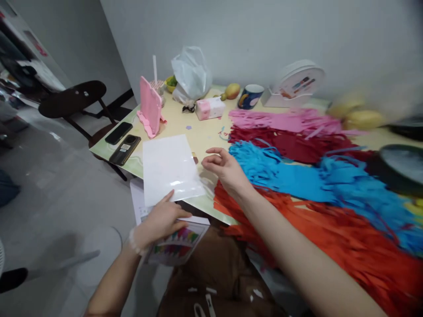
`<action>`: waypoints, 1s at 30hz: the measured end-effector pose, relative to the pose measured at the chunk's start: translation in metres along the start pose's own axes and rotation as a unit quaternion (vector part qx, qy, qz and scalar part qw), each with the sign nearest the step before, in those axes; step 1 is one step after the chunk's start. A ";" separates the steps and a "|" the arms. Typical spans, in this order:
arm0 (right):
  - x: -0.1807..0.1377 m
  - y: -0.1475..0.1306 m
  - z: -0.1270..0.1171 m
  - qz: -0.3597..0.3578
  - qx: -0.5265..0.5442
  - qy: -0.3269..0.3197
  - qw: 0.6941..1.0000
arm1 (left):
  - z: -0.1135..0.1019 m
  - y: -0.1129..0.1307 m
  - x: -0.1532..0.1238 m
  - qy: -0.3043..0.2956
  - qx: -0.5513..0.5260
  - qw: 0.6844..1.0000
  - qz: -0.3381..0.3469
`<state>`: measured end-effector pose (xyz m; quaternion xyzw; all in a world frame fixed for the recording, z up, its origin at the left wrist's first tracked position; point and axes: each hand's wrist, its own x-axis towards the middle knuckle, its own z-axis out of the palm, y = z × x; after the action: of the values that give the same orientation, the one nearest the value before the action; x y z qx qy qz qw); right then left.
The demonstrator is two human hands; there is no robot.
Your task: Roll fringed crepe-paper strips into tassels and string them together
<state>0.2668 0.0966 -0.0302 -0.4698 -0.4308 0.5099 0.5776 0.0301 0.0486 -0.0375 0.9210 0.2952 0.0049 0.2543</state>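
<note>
My left hand [161,221], with a beaded bracelet [135,242] at the wrist, is at the table's front edge. Its index finger rests on a glossy white sheet [168,165], which lies partly over the edge. The other fingers hold a flat packet with rows of colourful pictures [178,242], tilted above my lap. My right hand [224,169] hovers just right of the sheet, fingers bent and apart, with nothing visible in them. Fringed paper in blue [297,178], orange-red [313,224], dark red [294,145] and pink [284,119] lies right of that hand.
Two phones [125,149] and a pink stand [151,105] are at the table's left. Behind are a plastic bag [191,72], a tissue pack [210,108], a mug [251,96] and a white holder [286,99]. A dark chair [74,99] stands left.
</note>
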 end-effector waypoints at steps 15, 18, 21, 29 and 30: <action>-0.226 -0.006 -0.087 -0.209 -0.155 0.074 0.963 | 0.042 0.131 0.037 0.140 -0.322 0.935 0.058; -0.236 0.004 -0.099 -0.205 -0.161 0.117 0.958 | 0.056 0.139 0.041 0.161 -0.336 0.927 0.047; -0.245 -0.003 -0.103 -0.224 -0.194 0.186 0.937 | 0.062 0.147 0.044 0.169 -0.331 0.928 0.029; -0.258 -0.029 -0.099 -0.098 -0.249 0.059 0.962 | 0.062 0.160 0.055 0.134 -0.310 0.941 0.039; -0.256 -0.028 -0.099 -0.094 -0.253 0.067 0.961 | 0.062 0.160 0.056 0.129 -0.307 0.942 0.045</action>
<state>0.3404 -0.1696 -0.0262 -0.5908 -0.5486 0.2948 0.5130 0.1726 -0.0614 -0.0236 0.8016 0.2682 0.2258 0.4842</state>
